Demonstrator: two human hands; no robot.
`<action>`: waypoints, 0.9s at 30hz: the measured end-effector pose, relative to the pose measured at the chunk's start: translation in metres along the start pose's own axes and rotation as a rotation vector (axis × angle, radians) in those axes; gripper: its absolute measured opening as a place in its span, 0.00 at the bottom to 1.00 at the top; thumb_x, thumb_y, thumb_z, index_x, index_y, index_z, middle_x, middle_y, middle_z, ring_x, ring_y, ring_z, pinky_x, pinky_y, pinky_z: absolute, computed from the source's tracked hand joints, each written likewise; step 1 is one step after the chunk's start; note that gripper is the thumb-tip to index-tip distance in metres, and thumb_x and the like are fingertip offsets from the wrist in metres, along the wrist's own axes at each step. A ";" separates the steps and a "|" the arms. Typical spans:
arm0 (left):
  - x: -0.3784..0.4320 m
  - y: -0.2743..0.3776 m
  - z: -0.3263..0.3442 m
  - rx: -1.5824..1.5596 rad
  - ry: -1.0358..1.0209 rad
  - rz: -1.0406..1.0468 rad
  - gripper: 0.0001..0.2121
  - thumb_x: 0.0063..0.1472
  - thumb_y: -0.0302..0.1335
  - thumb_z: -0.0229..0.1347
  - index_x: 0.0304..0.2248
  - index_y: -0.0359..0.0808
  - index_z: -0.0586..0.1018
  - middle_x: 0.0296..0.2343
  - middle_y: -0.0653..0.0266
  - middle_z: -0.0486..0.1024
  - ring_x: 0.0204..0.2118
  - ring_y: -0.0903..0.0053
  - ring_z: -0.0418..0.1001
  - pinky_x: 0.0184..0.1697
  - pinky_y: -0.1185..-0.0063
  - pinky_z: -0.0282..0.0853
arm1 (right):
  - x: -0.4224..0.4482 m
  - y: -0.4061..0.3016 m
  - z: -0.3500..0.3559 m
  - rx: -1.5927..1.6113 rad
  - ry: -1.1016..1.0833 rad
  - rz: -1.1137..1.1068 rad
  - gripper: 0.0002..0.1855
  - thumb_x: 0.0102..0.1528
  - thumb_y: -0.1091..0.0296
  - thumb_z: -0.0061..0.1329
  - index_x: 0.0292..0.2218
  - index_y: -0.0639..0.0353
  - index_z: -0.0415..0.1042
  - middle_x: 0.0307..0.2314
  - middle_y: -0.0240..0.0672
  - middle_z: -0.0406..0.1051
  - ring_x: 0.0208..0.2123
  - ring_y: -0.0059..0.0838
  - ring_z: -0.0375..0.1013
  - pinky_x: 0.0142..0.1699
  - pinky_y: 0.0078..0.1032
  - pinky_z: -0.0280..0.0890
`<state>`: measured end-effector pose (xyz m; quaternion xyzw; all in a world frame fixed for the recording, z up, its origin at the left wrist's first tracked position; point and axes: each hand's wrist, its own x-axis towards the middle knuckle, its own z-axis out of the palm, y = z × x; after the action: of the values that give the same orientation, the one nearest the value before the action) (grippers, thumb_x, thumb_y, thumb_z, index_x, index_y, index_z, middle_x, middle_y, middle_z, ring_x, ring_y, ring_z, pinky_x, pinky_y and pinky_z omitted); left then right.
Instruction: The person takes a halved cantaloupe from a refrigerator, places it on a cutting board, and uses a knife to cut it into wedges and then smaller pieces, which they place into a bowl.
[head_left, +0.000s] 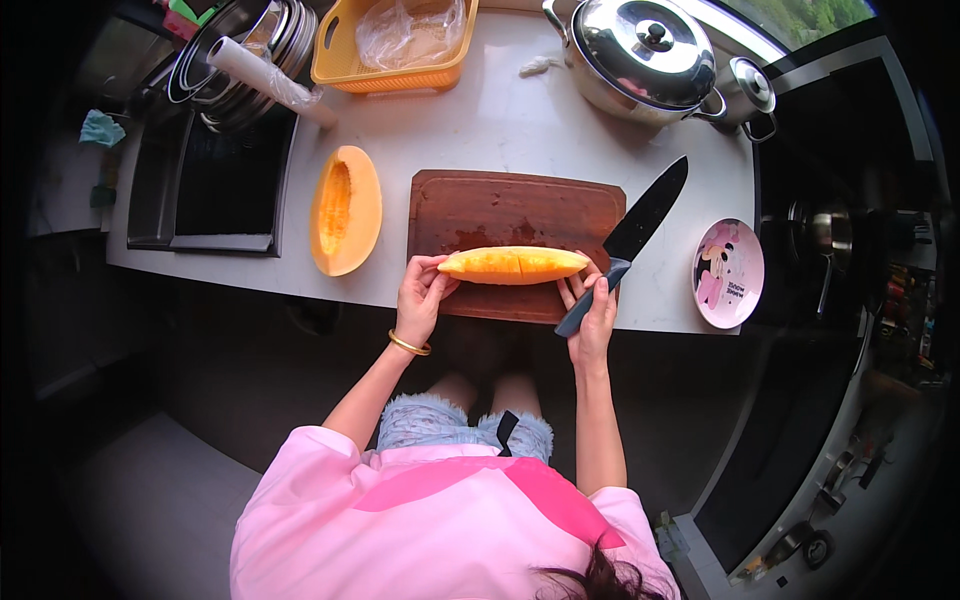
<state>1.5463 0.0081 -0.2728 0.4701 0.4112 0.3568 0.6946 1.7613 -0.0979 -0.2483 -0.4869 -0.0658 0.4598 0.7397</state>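
Observation:
A wedge of orange-fleshed melon (510, 266) is held lengthwise above the wooden cutting board (517, 202), flesh side up, with a cut line across its middle. My left hand (418, 301) pinches the wedge's left tip. My right hand (594, 330) grips the blue-grey handle of a kitchen knife (646, 214), whose dark blade points up and away to the right. Fingers of that same hand also support the wedge's right end from below. Left of the board lies a melon half (358, 214), its hollowed seed cavity facing up.
A pink cartoon plate (739, 289) sits near the counter's right edge. At the back are a yellow plastic basket (405, 81), a lidded steel pot (641, 56) and a smaller pot (746, 90). A plastic-wrap roll (262, 75) leans beside stacked metal bowls (296, 37) by the sink (154, 184).

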 end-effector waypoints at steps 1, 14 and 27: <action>0.000 0.003 0.003 -0.053 0.011 -0.006 0.08 0.63 0.21 0.44 0.42 0.33 0.65 0.45 0.54 0.69 0.47 0.74 0.69 0.49 0.76 0.68 | -0.001 0.001 0.005 0.032 0.007 0.013 0.13 0.61 0.56 0.37 0.30 0.56 0.58 0.50 0.42 0.58 0.55 0.38 0.58 0.58 0.45 0.53; 0.028 0.055 0.111 0.206 -0.201 0.180 0.08 0.62 0.21 0.47 0.41 0.32 0.67 0.43 0.53 0.72 0.43 0.74 0.73 0.44 0.80 0.71 | -0.015 -0.054 -0.030 -0.057 0.227 -0.249 0.14 0.61 0.56 0.35 0.29 0.55 0.57 0.51 0.39 0.56 0.54 0.35 0.58 0.52 0.45 0.63; 0.130 -0.007 0.375 0.570 -0.682 -0.106 0.11 0.60 0.28 0.52 0.39 0.31 0.70 0.28 0.59 0.75 0.30 0.79 0.76 0.30 0.81 0.76 | 0.007 -0.157 -0.194 -0.166 0.710 -0.201 0.18 0.63 0.60 0.34 0.47 0.66 0.59 0.41 0.40 0.61 0.45 0.30 0.66 0.49 0.39 0.66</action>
<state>1.9404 -0.0139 -0.2280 0.7117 0.2641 0.0178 0.6507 1.9672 -0.2369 -0.2285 -0.6654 0.1103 0.1807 0.7158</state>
